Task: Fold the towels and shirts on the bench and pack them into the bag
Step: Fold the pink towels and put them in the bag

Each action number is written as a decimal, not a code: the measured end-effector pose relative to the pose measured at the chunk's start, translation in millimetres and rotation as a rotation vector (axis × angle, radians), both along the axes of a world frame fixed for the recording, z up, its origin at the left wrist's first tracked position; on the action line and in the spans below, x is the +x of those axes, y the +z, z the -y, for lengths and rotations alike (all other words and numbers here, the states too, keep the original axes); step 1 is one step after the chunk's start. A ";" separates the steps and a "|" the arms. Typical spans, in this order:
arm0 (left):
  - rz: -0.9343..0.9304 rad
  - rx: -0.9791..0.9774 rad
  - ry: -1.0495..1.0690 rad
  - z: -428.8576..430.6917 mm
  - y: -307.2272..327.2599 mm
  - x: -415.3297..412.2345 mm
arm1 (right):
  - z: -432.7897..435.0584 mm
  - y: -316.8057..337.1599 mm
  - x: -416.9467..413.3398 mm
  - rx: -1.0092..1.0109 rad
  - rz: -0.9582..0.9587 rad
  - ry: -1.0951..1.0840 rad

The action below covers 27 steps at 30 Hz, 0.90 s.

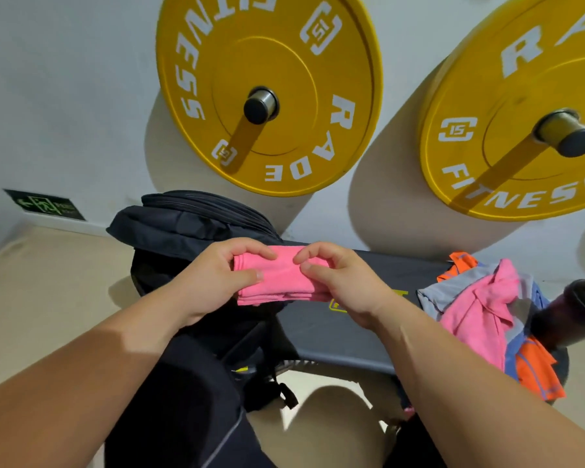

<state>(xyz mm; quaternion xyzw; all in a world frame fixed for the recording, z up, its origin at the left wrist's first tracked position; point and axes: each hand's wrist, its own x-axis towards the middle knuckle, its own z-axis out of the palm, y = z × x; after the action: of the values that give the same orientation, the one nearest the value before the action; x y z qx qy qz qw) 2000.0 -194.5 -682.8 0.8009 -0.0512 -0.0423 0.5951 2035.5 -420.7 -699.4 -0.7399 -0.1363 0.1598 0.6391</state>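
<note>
Plates come first: two big yellow weight plates, the left plate and the right plate, hang on pegs on the pale far wall. Below the left one sits the black bag, at the left end of the dark bench, which runs off to the right. On the right part of the bench lies a loose pile of clothes (pink, grey, orange and blue cloth, all unfolded), and a dark bottle stands just to the right of the pile. In the middle, a folded pink towel is held over the place where bag and bench meet; whether it touches either one cannot be told. The left hand grips the towel's left end, fingers curled over the far edge and thumb pressed on the near side. The right hand pinches the right end in the same way, with its fingers curled over the top. Low on the far wall at the left is a small green exit sign.
</note>
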 end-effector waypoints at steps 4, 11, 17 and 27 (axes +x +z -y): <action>0.019 0.041 0.084 -52.9 6.2 -8.3 | -44.1 11.8 20.3 -0.092 0.068 0.110; -0.096 -0.020 0.143 -120.5 -18.1 -26.9 | -116.5 15.5 54.7 -0.203 0.018 0.356; -0.159 -0.075 0.176 -136.5 -42.3 -16.9 | -133.5 -4.0 86.6 -0.434 0.253 0.342; -0.165 -0.007 0.197 -147.6 -61.3 58.9 | -141.2 28.2 195.6 -0.614 0.306 0.261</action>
<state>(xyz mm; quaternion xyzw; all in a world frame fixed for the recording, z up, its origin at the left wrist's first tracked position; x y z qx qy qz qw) 2058.9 -46.8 -744.1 0.7937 0.0769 -0.0490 0.6015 2231.1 -279.5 -671.3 -0.8890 -0.2692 0.1609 0.3338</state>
